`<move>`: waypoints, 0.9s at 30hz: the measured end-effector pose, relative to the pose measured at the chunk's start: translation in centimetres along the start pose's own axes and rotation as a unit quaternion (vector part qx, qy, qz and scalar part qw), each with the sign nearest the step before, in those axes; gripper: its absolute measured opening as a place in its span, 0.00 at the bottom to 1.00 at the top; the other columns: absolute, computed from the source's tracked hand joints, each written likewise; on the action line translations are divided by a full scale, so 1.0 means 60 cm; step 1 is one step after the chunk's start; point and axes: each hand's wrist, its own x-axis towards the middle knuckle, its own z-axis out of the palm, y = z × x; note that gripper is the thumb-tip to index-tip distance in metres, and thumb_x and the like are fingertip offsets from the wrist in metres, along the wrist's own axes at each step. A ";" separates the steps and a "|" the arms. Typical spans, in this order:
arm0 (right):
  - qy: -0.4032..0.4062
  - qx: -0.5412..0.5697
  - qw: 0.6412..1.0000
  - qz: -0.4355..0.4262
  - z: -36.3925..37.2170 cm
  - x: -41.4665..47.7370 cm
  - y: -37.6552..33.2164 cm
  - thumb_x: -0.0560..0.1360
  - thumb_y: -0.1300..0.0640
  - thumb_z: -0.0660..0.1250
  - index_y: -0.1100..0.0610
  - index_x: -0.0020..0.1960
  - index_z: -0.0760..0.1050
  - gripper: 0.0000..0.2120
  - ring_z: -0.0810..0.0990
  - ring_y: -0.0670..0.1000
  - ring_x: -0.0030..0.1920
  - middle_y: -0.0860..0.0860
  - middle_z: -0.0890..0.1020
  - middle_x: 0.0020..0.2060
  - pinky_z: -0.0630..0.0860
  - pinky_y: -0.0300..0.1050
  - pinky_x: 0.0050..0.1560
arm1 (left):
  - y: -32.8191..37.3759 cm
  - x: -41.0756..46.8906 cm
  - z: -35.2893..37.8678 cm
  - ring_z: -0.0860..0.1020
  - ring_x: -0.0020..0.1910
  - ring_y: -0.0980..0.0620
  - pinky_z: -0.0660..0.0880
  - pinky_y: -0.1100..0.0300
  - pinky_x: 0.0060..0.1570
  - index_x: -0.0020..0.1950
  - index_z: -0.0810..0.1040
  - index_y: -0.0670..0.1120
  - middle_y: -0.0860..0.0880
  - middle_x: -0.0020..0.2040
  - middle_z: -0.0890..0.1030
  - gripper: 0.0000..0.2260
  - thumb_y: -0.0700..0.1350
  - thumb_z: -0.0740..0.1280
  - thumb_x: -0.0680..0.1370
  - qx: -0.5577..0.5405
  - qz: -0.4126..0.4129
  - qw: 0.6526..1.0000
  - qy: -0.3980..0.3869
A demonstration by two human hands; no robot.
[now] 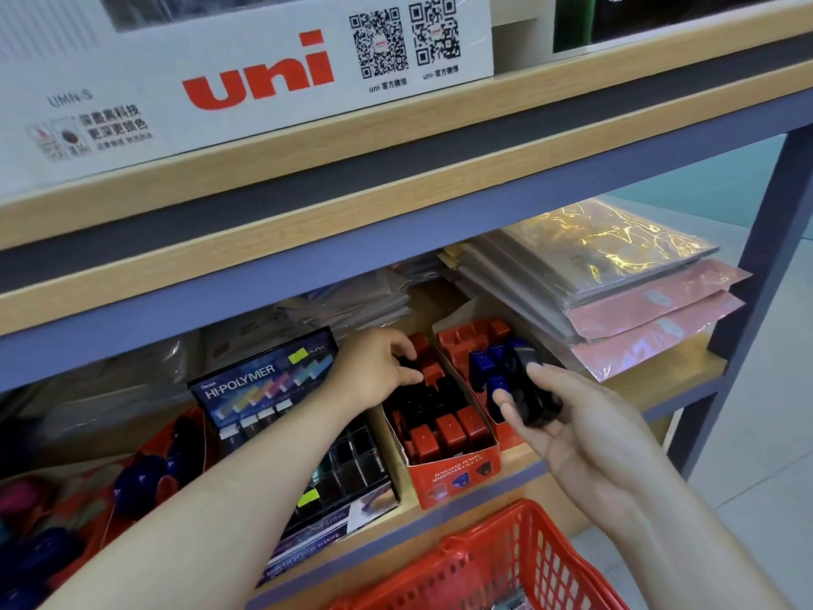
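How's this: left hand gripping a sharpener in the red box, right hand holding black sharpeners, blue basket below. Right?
No: head view shows a red basket, not blue. Left hand gripping a sharpener in the red box, right hand holding black sharpeners: correct.

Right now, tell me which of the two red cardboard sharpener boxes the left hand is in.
The left red cardboard box of red and black sharpeners; the left hand grips a black one. The right box alone holds blue ones.

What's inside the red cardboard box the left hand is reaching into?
Red sharpeners and black sharpeners stand packed in rows inside the red box. The left hand pinches a black one near the back. Whatever lies under that hand or beneath the top layer is covered.
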 end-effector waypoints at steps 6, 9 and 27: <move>0.007 -0.038 0.999 0.024 0.002 -0.003 0.005 0.77 0.62 0.67 0.56 0.55 0.80 0.08 0.82 0.55 0.42 0.58 0.84 0.41 0.79 0.46 0.41 | -0.007 -0.001 0.010 0.79 0.48 0.55 0.74 0.60 0.52 0.44 0.85 0.51 0.55 0.48 0.83 0.09 0.52 0.68 0.78 0.040 0.039 0.998 -0.022; 0.000 -0.016 0.999 0.033 0.003 -0.002 0.006 0.77 0.64 0.66 0.58 0.56 0.79 0.09 0.83 0.56 0.43 0.60 0.84 0.46 0.79 0.43 0.38 | 0.005 -0.019 -0.003 0.79 0.52 0.49 0.72 0.53 0.58 0.36 0.79 0.55 0.49 0.49 0.83 0.16 0.54 0.61 0.81 0.057 0.087 0.994 -0.012; -0.064 -0.203 0.977 -0.015 0.029 -0.024 0.034 0.79 0.59 0.66 0.48 0.52 0.83 0.09 0.83 0.46 0.52 0.48 0.86 0.49 0.74 0.46 0.57 | 0.088 -0.169 0.033 0.81 0.47 0.58 0.78 0.66 0.46 0.51 0.81 0.57 0.58 0.46 0.83 0.08 0.45 0.72 0.75 -0.370 0.001 0.922 0.115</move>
